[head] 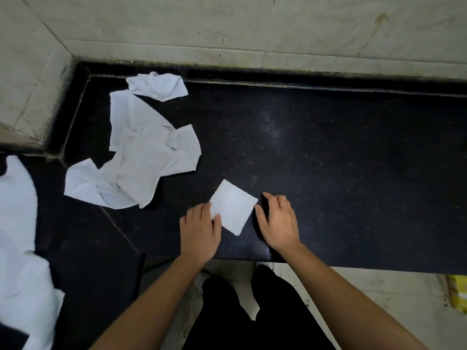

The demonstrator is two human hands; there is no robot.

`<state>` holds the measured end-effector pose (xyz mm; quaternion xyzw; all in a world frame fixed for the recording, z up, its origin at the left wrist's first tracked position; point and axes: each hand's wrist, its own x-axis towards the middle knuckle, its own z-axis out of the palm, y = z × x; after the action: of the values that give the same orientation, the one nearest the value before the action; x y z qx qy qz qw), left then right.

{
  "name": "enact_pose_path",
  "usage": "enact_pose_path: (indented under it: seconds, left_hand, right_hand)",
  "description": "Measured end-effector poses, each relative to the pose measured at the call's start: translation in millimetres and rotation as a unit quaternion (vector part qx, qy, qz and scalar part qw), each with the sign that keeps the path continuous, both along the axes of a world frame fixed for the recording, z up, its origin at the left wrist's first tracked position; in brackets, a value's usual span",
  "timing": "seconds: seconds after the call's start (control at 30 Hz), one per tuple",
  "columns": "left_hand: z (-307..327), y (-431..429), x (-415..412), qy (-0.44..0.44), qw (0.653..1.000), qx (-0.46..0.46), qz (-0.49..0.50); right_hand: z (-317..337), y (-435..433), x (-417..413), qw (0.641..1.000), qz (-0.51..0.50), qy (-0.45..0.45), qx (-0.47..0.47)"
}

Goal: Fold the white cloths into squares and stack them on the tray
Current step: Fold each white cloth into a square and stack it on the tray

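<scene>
A small white cloth folded into a square (pixel 232 207) lies on the black stone counter (pixel 328 173) near its front edge. My left hand (pixel 201 231) pinches the square's left edge between thumb and fingers. My right hand (pixel 278 221) hovers just right of the square, fingers loosely curled, holding nothing. A heap of unfolded white cloths (pixel 141 157) lies to the left, with one crumpled cloth (pixel 158 85) behind it near the wall. No tray is visible.
A tiled wall (pixel 252 34) runs along the back and the left corner. More white fabric (pixel 20 248) lies at the far left on the counter's lower part. Something yellow (pixel 457 291) sits on the floor at the right.
</scene>
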<state>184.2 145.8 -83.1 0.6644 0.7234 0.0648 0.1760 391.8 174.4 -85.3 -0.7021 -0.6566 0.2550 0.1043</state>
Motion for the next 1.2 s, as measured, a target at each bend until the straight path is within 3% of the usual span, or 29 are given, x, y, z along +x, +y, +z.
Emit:
enact_pose_path:
  seconds: [0.2, 0.43, 0.6, 0.7, 0.77, 0.9, 1.1, 1.2]
  left_hand:
    - [8, 4, 6, 0.005, 0.998, -0.024, 0.052]
    - [10, 73, -3, 0.108, 0.972, -0.096, -0.183]
    - [11, 83, -12, 0.081, 0.969, -0.100, -0.209]
    - [15, 76, -15, -0.006, 0.981, -0.107, -0.162]
    - [22, 69, -16, -0.110, 0.982, -0.129, -0.081]
    - [48, 59, -18, -0.311, 0.936, -0.140, 0.090]
    - [107, 48, -4, -0.435, 0.877, -0.085, 0.186]
    - [143, 52, 8, -0.499, 0.843, -0.087, 0.183]
  right_hand:
    - [6, 4, -3, 0.999, 0.037, -0.012, -0.023]
    - [7, 24, -6, 0.994, 0.085, -0.041, -0.055]
    - [14, 40, -10, 0.987, 0.009, 0.066, -0.148]
    - [15, 44, -8, 0.974, -0.037, 0.143, -0.173]
    - [16, 44, -5, 0.957, -0.063, 0.213, -0.187]
    - [33, 40, 2, 0.904, -0.101, 0.369, -0.190]
    - [87, 43, 4, 0.886, -0.069, 0.433, -0.150]
    - [120, 51, 10, 0.864, -0.069, 0.481, -0.128]
